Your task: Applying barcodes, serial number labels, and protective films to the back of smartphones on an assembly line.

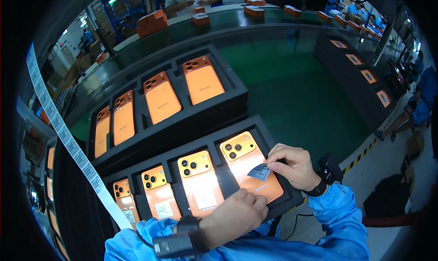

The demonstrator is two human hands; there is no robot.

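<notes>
My right hand (294,167) pinches a corner of a small printed label (259,172) between thumb and fingertips. The label hangs tilted over the back of the rightmost orange phone (242,165) in the near black foam tray (258,124). At that phone's lower left edge is my left hand (237,215), its fingers curled; whatever they may hold is hidden. Three more phones lie to the left in the same tray, each with a pale label on its lower back, such as the label (206,200) beside my left hand. A long strip of labels (64,131) runs down to my left sleeve.
Behind the near tray, a stacked black tray (235,78) holds several orange phones. A green conveyor (292,78) carries another tray stack (346,69) at right. Orange boxes (254,11) line the far belt, where people work. More phones (50,188) stand at far left.
</notes>
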